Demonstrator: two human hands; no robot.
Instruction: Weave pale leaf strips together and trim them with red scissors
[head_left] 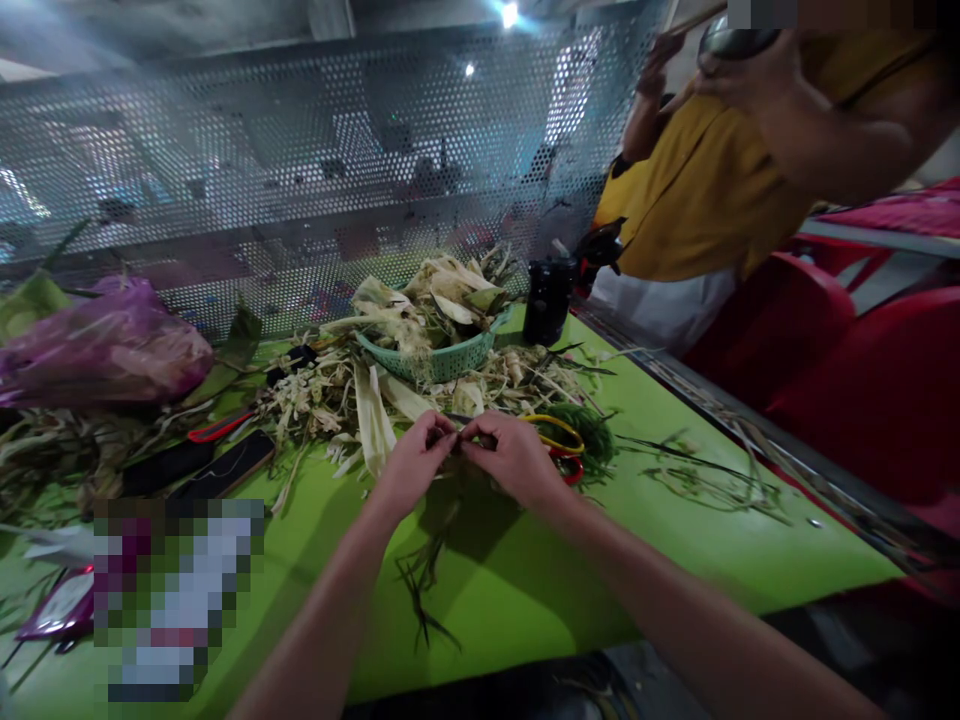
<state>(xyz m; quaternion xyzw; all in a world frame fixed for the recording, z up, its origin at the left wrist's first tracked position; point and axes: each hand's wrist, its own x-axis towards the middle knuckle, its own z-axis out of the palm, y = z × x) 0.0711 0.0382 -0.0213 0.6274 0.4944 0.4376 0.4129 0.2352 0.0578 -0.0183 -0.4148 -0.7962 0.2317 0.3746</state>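
Green table (712,540) with surrounding work items

A teal basket (442,362) of pale husks stands near the perforated metal screen (300,180). A black container (546,300) sits just beside it. Yellow-and-red scissors (564,447) lie on dark strands. A purple plastic bag (105,340) rests far left. A person in a yellow shirt (697,190) stands beside red chairs (862,390).

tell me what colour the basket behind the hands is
Teal green basket, seen best in the head view.

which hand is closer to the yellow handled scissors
Right. The right hand lies just beside the yellow-handled scissors, which sit immediately to its right on the green table. The left hand is farther, on the other side of the right hand.
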